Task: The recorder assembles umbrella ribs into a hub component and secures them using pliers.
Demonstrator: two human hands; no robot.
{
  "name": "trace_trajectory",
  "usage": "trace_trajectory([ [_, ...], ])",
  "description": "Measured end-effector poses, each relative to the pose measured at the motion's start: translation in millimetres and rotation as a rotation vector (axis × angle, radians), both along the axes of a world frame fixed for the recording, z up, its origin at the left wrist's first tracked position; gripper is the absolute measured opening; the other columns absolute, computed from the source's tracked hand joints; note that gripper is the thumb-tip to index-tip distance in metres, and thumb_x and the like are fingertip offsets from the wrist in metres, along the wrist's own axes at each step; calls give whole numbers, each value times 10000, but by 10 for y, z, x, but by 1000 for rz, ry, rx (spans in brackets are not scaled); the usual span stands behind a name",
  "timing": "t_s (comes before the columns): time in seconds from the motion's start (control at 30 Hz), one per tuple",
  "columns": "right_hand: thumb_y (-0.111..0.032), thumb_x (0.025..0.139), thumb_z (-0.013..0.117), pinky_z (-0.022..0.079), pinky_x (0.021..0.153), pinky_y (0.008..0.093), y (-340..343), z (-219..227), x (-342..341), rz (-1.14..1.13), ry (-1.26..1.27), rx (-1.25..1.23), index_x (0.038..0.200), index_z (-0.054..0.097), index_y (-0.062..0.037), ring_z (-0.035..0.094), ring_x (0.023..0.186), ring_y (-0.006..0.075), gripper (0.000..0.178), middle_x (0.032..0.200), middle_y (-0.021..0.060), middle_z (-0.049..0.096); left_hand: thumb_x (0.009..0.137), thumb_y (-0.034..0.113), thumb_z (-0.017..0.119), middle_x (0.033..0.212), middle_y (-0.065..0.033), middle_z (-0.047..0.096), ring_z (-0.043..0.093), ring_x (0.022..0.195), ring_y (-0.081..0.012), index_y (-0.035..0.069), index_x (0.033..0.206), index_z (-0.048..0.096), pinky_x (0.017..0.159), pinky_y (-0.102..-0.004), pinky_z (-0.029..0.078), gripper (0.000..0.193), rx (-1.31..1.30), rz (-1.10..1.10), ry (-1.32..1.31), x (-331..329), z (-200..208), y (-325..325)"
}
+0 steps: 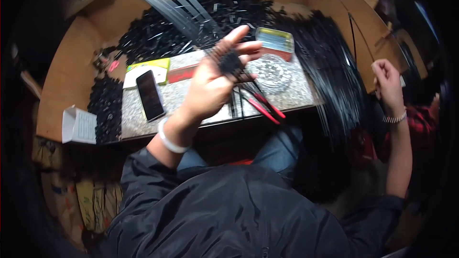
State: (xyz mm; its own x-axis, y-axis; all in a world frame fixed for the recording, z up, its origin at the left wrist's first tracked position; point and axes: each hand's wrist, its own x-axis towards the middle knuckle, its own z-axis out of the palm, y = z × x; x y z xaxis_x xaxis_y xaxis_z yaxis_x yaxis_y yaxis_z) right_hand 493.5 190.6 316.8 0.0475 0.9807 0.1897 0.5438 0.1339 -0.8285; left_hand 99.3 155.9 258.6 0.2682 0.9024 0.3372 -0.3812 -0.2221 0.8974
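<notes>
My left hand [210, 83] is raised over the stone-topped work surface, its palm turned up. A small black block-like piece [230, 63] is held across the palm and fingers, with thin dark strands around it. Blur hides its exact kind. Out to the far right, my right hand [388, 83] is closed in a pinch on a thin dark strand [364, 43] that runs up and to the left. Pliers with red handles [262, 110] lie below my left hand, their jaws partly hidden. Beside them sits a round clear case [271, 74] with small compartments.
Black small parts [162, 26] heap across the back of a wooden-walled bench [67, 71]. Long black strands [330, 62] hang at right. A phone [150, 95], a yellow-white packet [148, 70], a clear-lidded box [275, 42], a white carton [79, 125] and clear strips [174, 7] surround.
</notes>
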Motion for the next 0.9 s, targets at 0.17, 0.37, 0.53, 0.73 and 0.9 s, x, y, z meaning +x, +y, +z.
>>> trace_trajectory([
  [0.17,-128,917,554,320,357,160,-594,-170,-1300,248,139,-115,846,542,-56,422,421,13,102,611,-26,518,913,102,552,1280,-143,501,492,1187,-247,50,1390,332,926,-346,476,528,94,40,97,43,-10,77],
  [0.37,-56,879,585,457,612,205,-823,-235,-1747,569,165,-268,915,530,-14,555,673,92,78,791,32,566,904,82,557,976,-101,655,631,944,-186,-33,1269,421,871,-304,487,407,179,7,78,-146,31,5],
  [0.53,-111,877,604,444,879,295,-920,-391,-1917,797,472,-563,1334,320,-25,559,968,156,545,1138,114,529,866,2,502,916,-95,664,638,901,-172,-17,1146,522,816,-288,510,282,79,101,-31,-248,81,-109],
  [0.73,-192,986,422,268,445,183,-1056,-385,-1938,642,422,-626,947,550,17,329,469,22,248,563,-47,405,914,16,501,1048,-115,645,615,985,-193,-44,1153,561,875,-312,482,253,286,260,356,-393,-138,-20],
  [0.9,-226,973,448,238,440,182,-1167,-507,-1896,618,470,-429,892,524,-1,315,464,17,251,553,-53,400,848,58,580,837,-141,681,677,813,-265,44,1009,644,711,-329,523,174,355,280,663,-628,-863,99],
])
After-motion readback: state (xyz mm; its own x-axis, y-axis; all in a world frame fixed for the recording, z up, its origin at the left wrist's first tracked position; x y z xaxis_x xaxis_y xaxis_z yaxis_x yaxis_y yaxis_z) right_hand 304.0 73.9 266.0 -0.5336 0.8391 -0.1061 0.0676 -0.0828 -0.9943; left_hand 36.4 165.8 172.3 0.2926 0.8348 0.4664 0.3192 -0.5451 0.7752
